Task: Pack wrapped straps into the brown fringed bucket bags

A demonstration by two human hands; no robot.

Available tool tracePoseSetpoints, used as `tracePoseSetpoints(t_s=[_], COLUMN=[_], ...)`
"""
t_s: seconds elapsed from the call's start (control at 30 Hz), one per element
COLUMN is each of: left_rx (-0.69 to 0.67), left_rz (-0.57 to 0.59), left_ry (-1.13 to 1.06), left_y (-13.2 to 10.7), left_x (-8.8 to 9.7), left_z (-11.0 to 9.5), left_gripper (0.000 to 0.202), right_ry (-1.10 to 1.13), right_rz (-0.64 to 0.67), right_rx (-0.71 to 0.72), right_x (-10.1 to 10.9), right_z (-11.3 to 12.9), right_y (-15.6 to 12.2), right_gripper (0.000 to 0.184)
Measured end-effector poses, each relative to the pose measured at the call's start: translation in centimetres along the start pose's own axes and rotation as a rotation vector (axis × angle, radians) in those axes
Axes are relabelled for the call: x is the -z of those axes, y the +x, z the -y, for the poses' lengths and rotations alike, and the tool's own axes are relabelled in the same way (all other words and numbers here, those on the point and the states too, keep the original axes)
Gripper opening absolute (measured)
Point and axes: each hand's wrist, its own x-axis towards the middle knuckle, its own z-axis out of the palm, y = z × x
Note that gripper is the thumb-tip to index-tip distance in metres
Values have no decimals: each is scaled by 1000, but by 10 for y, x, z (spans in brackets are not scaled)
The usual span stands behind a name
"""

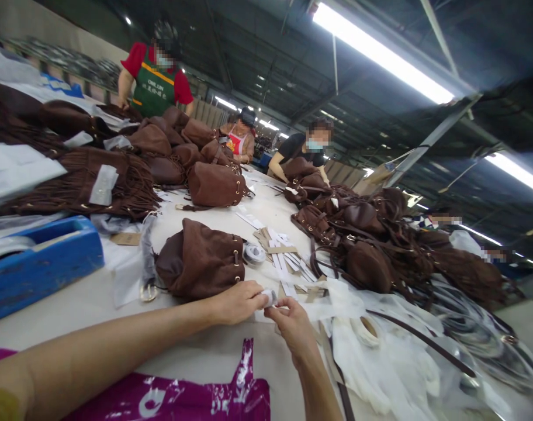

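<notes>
My left hand (238, 301) reaches in from the left, its fingers closed around a small roll (270, 298) wrapped in whitish film. My right hand (291, 323) pinches the right side of the same roll between thumb and fingers. Just behind my left hand lies a brown drawstring bag (209, 260) on its side, with gold eyelets along its opening. Beside that opening sits a similar pale coil (254, 254). Loose tags and paper strips (281, 251) are scattered beyond my hands. What is inside the wrapped roll is too small to make out.
A blue tape dispenser (42, 263) stands at the left. Purple plastic packaging (183, 397) lies in front. Translucent film (389, 356) and a tape roll (365, 330) lie at the right. Brown bags (367, 266) are heaped on both sides; several people work farther along the table.
</notes>
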Motion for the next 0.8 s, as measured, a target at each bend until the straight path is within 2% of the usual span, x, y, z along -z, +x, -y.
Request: tracePoseSetpoints(t_s=[0.3, 0.43, 0.57, 0.8], left_rx=[186, 149, 162, 7], left_rz=[126, 143, 168, 145], left_ry=[-179, -244, -202, -155], left_y=[5, 0, -3, -3], left_x=[8, 11, 15, 9], left_z=[13, 10, 8, 9], left_gripper=[37, 41, 44, 44], right_ry=[-40, -24, -3, 19], right_rz=[94, 103, 74, 10], right_rx=[-82, -52, 51, 135], right_x=[3, -1, -6, -6], right_z=[17, 13, 4, 1], right_y=[2, 4, 5, -4], right_gripper=[16, 21, 30, 28])
